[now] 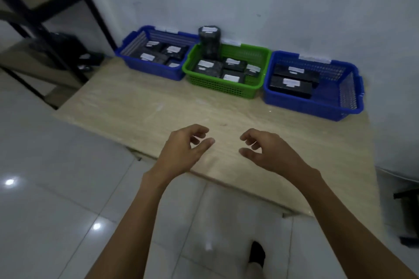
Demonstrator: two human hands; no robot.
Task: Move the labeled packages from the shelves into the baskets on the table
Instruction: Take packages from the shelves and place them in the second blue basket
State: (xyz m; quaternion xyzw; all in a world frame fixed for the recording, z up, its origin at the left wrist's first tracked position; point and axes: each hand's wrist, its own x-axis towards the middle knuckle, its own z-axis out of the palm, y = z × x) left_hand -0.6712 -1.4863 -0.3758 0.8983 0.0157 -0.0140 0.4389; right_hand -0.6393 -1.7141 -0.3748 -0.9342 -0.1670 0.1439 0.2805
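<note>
Three baskets stand in a row at the back of the wooden table (158, 106): a blue basket (133, 39) on the left, a green basket (229, 90) in the middle, a second blue basket (349, 90) on the right. Each holds black packages with white labels. A tall black package (209, 42) stands upright at the green basket's back left corner. More black packages (68, 45) lie on the shelf at the left. My left hand (181, 149) and my right hand (269, 150) hover over the table's front edge, fingers curled and apart, holding nothing.
A black metal shelf rack (40, 20) with wooden boards stands left of the table. A white wall runs behind the baskets. Glossy white floor tiles (56, 188) lie in front. A dark object (408, 217) sits at the right edge, past the table's corner.
</note>
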